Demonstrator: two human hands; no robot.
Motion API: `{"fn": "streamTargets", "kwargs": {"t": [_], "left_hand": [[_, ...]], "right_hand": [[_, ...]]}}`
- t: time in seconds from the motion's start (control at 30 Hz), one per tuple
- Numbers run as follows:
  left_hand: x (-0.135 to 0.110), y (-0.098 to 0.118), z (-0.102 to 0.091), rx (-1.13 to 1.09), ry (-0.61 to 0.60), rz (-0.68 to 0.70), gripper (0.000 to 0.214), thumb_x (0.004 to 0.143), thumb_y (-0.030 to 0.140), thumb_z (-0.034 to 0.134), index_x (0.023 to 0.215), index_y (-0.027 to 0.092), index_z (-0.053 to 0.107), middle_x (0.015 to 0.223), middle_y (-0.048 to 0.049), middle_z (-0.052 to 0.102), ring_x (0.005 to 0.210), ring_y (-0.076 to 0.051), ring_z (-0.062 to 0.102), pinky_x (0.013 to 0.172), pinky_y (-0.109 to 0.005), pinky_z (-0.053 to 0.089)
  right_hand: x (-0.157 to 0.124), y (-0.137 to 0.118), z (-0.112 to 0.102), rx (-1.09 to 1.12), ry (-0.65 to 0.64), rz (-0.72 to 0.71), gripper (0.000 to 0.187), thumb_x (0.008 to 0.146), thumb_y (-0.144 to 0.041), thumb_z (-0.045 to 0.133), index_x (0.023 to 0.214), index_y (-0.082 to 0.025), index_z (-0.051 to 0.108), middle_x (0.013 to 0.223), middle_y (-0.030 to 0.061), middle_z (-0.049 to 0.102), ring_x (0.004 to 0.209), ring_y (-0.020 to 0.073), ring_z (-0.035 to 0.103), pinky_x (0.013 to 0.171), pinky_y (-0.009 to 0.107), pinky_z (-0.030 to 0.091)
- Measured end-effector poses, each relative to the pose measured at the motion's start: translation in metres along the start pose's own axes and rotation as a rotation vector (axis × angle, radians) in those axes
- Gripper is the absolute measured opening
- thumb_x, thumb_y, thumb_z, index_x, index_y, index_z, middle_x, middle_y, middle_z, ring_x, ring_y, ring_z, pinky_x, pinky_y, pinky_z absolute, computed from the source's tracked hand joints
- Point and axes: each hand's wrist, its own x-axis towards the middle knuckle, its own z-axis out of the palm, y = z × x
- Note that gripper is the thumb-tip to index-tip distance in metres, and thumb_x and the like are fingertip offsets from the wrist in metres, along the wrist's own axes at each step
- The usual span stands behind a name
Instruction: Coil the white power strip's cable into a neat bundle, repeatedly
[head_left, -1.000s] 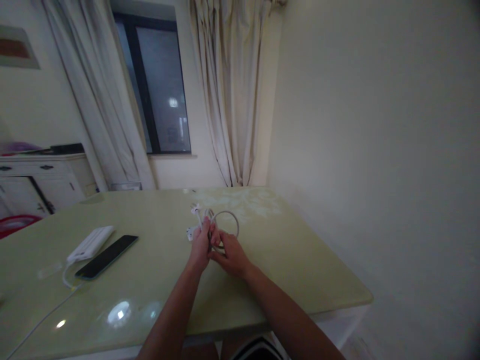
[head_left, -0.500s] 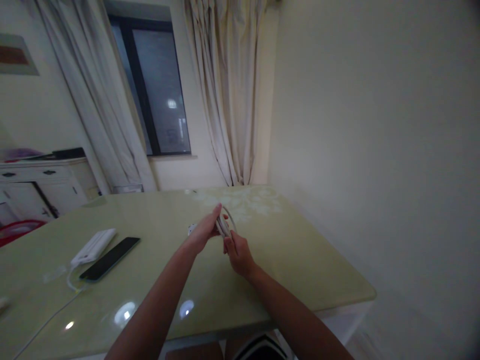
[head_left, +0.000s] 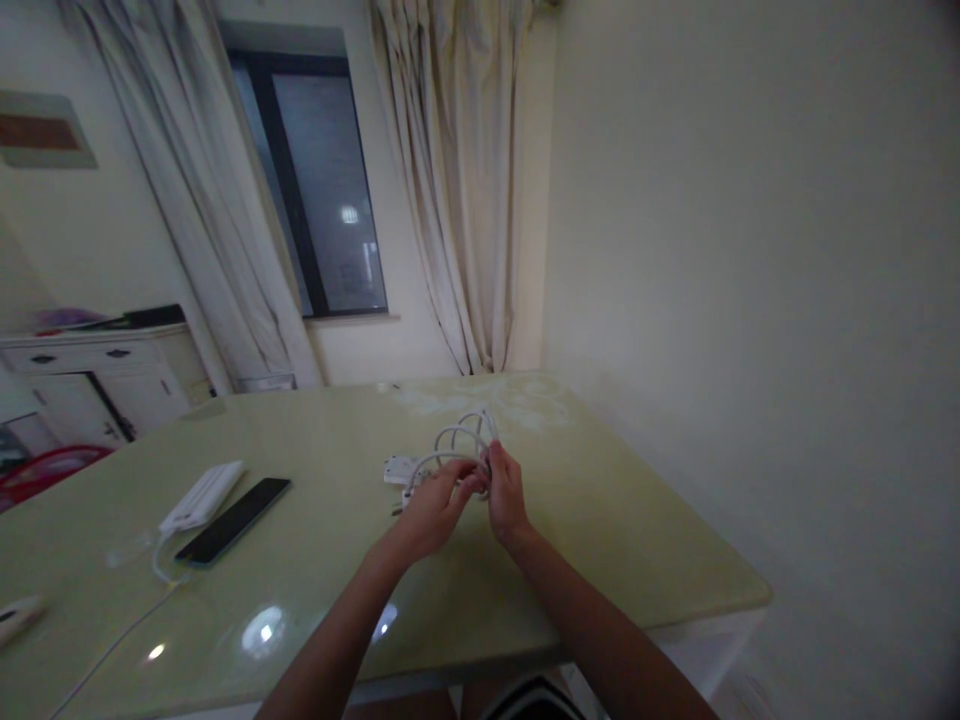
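Observation:
A white power cord stands in loose loops above the table, gathered between my two hands. My left hand is closed on the cord at the lower side of the loops. Close by on the right, my right hand grips the same bundle with its thumb upward. Just left of the loops lies a white power strip, partly covered by the cord. A plug with prongs shows beside my left hand. Fingers hide the middle of the bundle.
On the left of the glossy green table lie a black phone and a white power bank with a thin white cable. A pale object sits at the left edge. The wall borders the table's right side.
The cord has gone from a tight bundle to spread, open loops. My left hand has moved lower and right; my right hand has shifted right. The view has turned slightly left.

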Motion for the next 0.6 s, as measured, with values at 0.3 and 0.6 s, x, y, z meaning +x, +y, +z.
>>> {"fn": "streamTargets", "kwargs": {"t": [0.3, 0.6], "left_hand": [[0.000, -0.029, 0.016, 0.487, -0.062, 0.113, 0.038, 0.096, 0.037, 0.058, 0.131, 0.022, 0.056, 0.125, -0.0138, 0.068, 0.118, -0.031, 0.060, 0.104, -0.046, 0.041], [0.001, -0.045, 0.021, 0.435, -0.114, 0.071, 0.039, 0.100, 0.039, 0.051, 0.134, 0.021, 0.055, 0.125, -0.0127, 0.067, 0.116, -0.028, 0.061, 0.100, -0.042, 0.046]], "right_hand": [[0.020, 0.000, -0.011, 0.245, -0.040, 0.112, 0.056, 0.084, -0.076, 0.056, 0.068, -0.024, 0.044, 0.049, -0.0109, 0.024, 0.044, 0.0105, 0.036, 0.053, 0.026, 0.043], [0.022, 0.000, -0.017, 0.468, -0.096, 0.348, 0.045, 0.080, -0.065, 0.072, 0.078, -0.022, 0.057, 0.050, -0.0082, 0.040, 0.053, 0.0118, 0.050, 0.058, 0.024, 0.048]]}}
